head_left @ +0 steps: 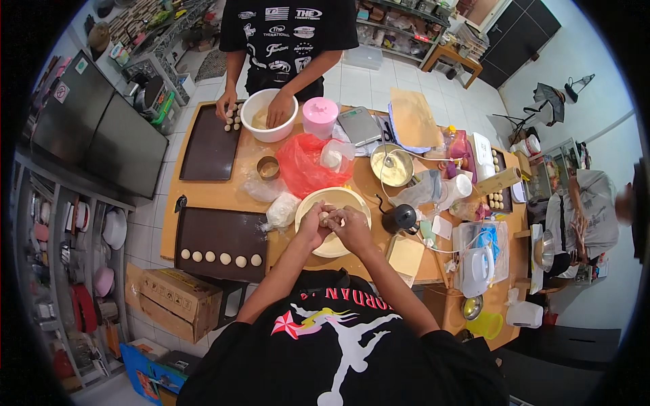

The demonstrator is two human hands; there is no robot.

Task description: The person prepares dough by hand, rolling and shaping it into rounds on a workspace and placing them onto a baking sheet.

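Over a cream-coloured bowl (315, 196), my left hand (313, 227) curls around a small pale dough ball (325, 216). My right hand (353, 230) meets it from the other side, its fingertips pinched against the same piece. What lies in the bowl is mostly hidden by my hands. To the left, a dark baking tray (220, 230) bears a row of several round dough balls (210, 256) along its near edge. A clear bag of white powder (283, 210) touches the bowl's left side, and a black kettle (398, 218) stands to its right.
Across the table a person's hand (279, 109) reaches into a white bowl (252, 101); the other touches dough balls on a second tray (206, 152). Between us lie a red plastic bag (301, 169), a metal bowl (393, 183), a pink tub (320, 116) and a scale (359, 125).
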